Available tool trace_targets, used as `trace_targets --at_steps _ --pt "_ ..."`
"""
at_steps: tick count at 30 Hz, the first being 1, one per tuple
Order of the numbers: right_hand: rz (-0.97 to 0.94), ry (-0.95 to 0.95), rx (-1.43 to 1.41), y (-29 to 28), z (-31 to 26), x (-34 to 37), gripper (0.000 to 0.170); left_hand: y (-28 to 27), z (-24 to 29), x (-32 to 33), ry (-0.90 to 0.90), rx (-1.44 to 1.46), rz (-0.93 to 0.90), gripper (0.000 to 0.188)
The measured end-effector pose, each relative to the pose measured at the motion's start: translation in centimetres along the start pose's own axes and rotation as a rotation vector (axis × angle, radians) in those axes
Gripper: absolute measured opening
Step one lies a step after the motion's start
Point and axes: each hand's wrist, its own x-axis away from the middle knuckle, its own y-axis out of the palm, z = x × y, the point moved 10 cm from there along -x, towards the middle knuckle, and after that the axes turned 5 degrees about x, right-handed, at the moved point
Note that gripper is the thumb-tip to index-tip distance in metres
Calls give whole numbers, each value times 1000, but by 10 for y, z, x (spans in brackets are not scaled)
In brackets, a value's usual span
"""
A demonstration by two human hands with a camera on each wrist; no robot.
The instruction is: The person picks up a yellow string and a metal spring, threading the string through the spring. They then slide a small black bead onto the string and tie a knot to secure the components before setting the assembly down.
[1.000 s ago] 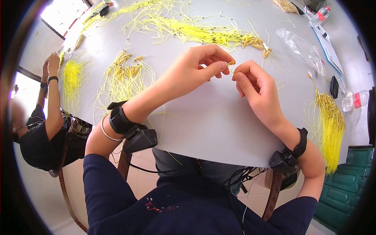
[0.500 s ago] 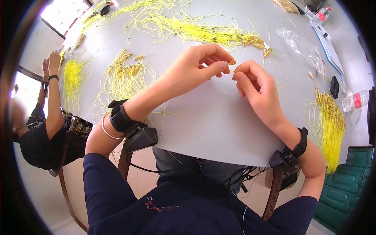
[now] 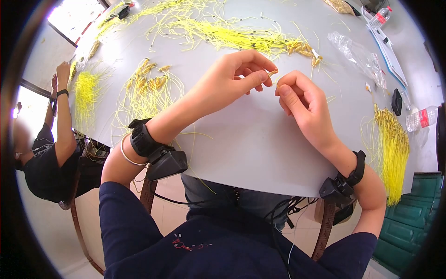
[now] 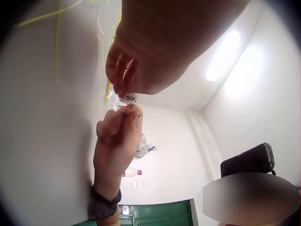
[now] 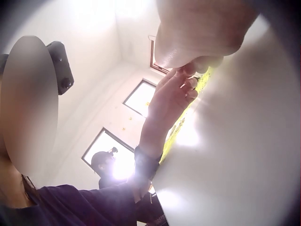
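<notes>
Between thumb and index finger, the left hand (image 3: 232,81) pinches a small golden coiled piece (image 3: 272,72) above the grey table (image 3: 241,149). Just to its right, the right hand (image 3: 306,109) has its thumb pressed against a curled index finger; a fine strand seems to run there, too thin to make out clearly. A small gap separates the two hands. The left wrist view shows the left hand (image 4: 141,61) above the right hand (image 4: 117,141), but the piece cannot be made out. In the right wrist view the right hand (image 5: 202,33) largely hides the fingertips.
Yellow strands with golden pieces lie in a left bundle (image 3: 151,90), a long far bundle (image 3: 232,37) and a right bundle (image 3: 392,153) over the table edge. A clear plastic bag (image 3: 357,58), bottles (image 3: 420,119) and a clipboard (image 3: 388,56) are at the right. Another person (image 3: 51,153) sits at left.
The golden piece and the left fingertips have shifted very slightly, the piece now tilting more upward. The right hand has barely moved. The other person's hands at left have changed position a little.
</notes>
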Motion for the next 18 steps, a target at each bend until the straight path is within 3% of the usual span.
trace_targets --at_steps 18 --pt "6 53 -6 -5 4 -3 10 6 1 1 -1 17 -46 21"
